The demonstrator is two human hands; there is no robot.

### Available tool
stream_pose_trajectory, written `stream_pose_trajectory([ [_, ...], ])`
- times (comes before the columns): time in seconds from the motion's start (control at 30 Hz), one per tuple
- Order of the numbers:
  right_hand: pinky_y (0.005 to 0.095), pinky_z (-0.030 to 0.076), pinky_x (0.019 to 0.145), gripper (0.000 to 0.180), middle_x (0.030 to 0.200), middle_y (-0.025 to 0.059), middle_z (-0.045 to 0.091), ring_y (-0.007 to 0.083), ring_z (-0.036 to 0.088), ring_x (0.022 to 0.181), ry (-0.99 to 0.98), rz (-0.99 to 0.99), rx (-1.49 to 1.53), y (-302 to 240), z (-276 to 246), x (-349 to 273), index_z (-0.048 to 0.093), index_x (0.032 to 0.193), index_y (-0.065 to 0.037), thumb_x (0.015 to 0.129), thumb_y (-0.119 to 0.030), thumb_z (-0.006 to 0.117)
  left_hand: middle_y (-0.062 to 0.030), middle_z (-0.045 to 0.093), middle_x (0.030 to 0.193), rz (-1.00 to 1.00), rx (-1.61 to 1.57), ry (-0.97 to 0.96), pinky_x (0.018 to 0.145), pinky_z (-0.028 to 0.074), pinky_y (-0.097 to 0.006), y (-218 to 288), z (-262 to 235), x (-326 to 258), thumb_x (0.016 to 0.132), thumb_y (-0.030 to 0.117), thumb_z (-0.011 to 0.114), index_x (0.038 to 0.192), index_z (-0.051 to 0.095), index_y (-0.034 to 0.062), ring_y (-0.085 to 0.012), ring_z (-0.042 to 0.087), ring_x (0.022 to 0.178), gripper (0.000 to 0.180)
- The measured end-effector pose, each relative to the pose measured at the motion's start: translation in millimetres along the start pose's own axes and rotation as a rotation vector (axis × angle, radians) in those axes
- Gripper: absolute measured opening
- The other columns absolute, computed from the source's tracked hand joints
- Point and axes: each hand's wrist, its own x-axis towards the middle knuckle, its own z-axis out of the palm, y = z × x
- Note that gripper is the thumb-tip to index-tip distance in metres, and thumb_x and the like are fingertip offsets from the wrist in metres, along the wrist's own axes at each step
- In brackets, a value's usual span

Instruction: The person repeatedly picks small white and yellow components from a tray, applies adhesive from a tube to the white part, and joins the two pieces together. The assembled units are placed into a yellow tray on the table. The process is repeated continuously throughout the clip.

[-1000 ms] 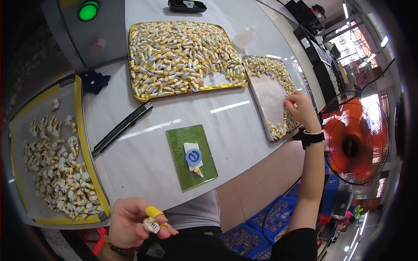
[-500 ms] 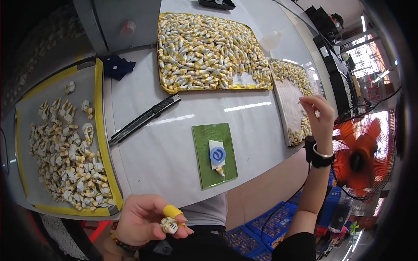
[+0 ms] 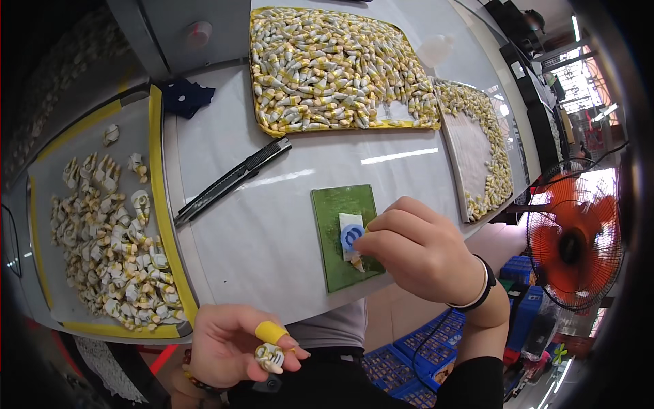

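Note:
In my left hand [image 3: 228, 344], low in view, a small white figurine part [image 3: 270, 356] with yellowish trim is pinched between thumb and fingers. A yellow cover wraps one fingertip of that hand. My right hand [image 3: 429, 255] reaches over the green board [image 3: 330, 262], its fingertips pinched together at the blue ring-shaped piece [image 3: 349, 240]. What those fingertips hold, if anything, is too small and covered to make out. The blue piece sits on a white pad [image 3: 351, 219] on the board, with a small pale part at the pad's lower end.
A yellow-edged tray [image 3: 158, 170] of figurine parts stands left. At the back, a large tray [image 3: 347, 129] is packed with small white-and-yellow pieces; a smaller tray [image 3: 466, 146] adjoins it. A black utility knife [image 3: 235, 180] lies between. An orange fan [image 3: 572, 249] stands right.
My right hand has moved left and nearer, from over the smaller tray to the blue piece on the green board. My left hand still holds the figurine part, now turned slightly.

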Motion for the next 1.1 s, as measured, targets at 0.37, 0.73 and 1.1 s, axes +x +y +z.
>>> stream_pose_trajectory([
  [0.37,0.0287,0.046,0.058,0.023,0.076,0.0062,0.054,0.0206,0.053,0.069,0.033,0.039,-0.094,-8.8,-0.9,-3.8,0.057,0.082,-0.003,0.060,-0.005,0.062,-0.0178,0.064,0.085,0.100,-0.075,-0.168,0.078,0.053,-0.039,-3.9,-12.7,-1.4,0.069,0.010,0.076,0.096,0.060,-0.0091,-0.0230,0.065,0.077,0.037],
  [0.73,0.0280,0.049,0.055,0.027,0.076,0.0100,0.061,0.0220,0.059,0.061,0.394,0.056,0.490,-40.5,-1.9,-7.8,0.064,0.086,0.000,0.060,0.006,0.067,-0.0071,0.066,0.072,0.525,0.742,-0.280,0.066,0.055,-0.037,1.1,-5.9,11.9,0.061,0.025,0.083,0.085,0.062,0.0045,-0.0180,0.064,0.066,0.038],
  [1.1,0.0277,0.050,0.052,0.017,0.076,0.0096,0.064,0.0212,0.061,0.060,0.343,0.081,0.727,-69.2,5.4,-1.6,0.062,0.078,-0.002,0.066,0.006,0.071,-0.0044,0.064,0.095,0.600,0.824,-0.289,0.076,0.054,-0.030,1.1,0.1,7.5,0.066,0.015,0.079,0.096,0.063,0.0029,-0.0194,0.061,0.080,0.036],
])
